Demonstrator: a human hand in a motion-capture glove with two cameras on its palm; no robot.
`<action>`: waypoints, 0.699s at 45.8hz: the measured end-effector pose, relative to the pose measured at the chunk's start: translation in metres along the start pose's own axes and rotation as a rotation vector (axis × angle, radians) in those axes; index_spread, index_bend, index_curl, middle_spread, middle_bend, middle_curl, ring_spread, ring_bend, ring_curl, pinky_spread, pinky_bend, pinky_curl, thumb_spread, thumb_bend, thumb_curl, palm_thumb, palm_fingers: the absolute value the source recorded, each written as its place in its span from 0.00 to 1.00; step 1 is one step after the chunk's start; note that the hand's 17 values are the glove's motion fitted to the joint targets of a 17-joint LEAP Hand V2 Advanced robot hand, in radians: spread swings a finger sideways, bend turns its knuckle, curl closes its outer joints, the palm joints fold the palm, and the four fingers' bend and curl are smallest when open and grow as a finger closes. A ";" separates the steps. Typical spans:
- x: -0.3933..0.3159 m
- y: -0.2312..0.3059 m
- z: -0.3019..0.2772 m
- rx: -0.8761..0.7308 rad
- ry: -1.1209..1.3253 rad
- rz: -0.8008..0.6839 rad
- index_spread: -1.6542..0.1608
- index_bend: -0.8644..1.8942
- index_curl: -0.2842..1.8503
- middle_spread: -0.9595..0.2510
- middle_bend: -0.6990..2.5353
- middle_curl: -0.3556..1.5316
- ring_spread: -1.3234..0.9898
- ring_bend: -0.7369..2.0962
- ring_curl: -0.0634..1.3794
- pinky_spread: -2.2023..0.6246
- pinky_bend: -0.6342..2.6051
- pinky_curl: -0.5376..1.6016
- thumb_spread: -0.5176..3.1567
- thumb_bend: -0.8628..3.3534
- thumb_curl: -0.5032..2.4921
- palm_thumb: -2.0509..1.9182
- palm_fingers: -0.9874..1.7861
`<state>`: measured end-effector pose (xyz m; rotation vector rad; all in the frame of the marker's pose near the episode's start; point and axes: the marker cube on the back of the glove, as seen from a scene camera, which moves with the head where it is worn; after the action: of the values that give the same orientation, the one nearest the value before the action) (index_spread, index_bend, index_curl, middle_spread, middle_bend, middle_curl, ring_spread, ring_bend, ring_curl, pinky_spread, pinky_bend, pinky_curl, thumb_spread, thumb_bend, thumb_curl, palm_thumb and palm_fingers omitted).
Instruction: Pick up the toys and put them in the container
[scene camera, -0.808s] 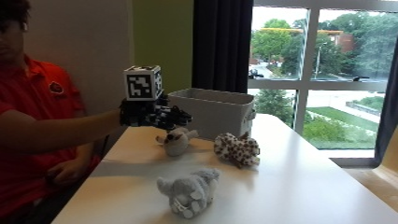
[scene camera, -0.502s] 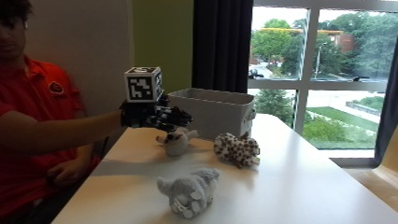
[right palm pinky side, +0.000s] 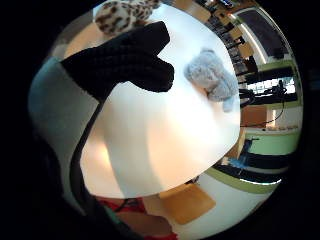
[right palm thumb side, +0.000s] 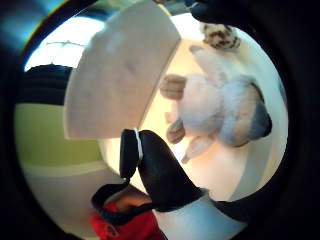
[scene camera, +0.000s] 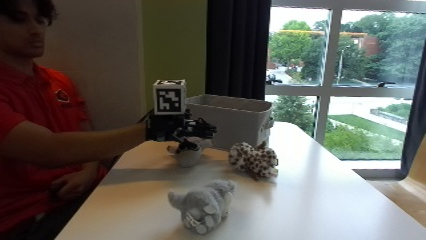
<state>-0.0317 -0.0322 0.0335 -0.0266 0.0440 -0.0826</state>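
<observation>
White tabletop (scene camera: 319, 200) fills the lower frame, and nearest us at bottom centre we see a grey plush elephant (scene camera: 200, 202). Mid-frame lies a spotted leopard plush (scene camera: 254, 160), with a small pale plush toy (scene camera: 188, 154) left of it. Over that toy hangs the gloved right hand (scene camera: 186, 131), fingers loosely spread, gripping nothing. Behind stands the white container (scene camera: 229, 120).

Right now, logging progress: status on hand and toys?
Gloved right hand open above small pale toy, nothing held. Spotted toy and grey toy on table. Container beside, nothing blocking.
</observation>
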 end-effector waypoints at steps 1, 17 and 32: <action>-0.003 -0.001 0.003 -0.008 0.002 -0.006 0.72 0.37 0.24 0.72 0.27 0.29 0.53 0.33 0.13 0.81 0.47 0.41 0.44 0.19 0.19 0.49 0.37; -0.027 -0.013 0.038 -0.133 0.022 -0.043 0.71 0.38 0.26 0.73 0.26 0.30 0.56 0.33 0.15 0.81 0.53 0.44 0.43 0.19 0.22 0.50 0.35; -0.023 -0.013 0.053 -0.188 0.176 -0.041 0.67 0.38 0.26 0.69 0.28 0.30 0.51 0.48 0.22 0.76 0.53 0.42 0.44 0.20 0.24 0.52 0.49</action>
<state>-0.0536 -0.0416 0.0876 -0.2085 0.2274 -0.1212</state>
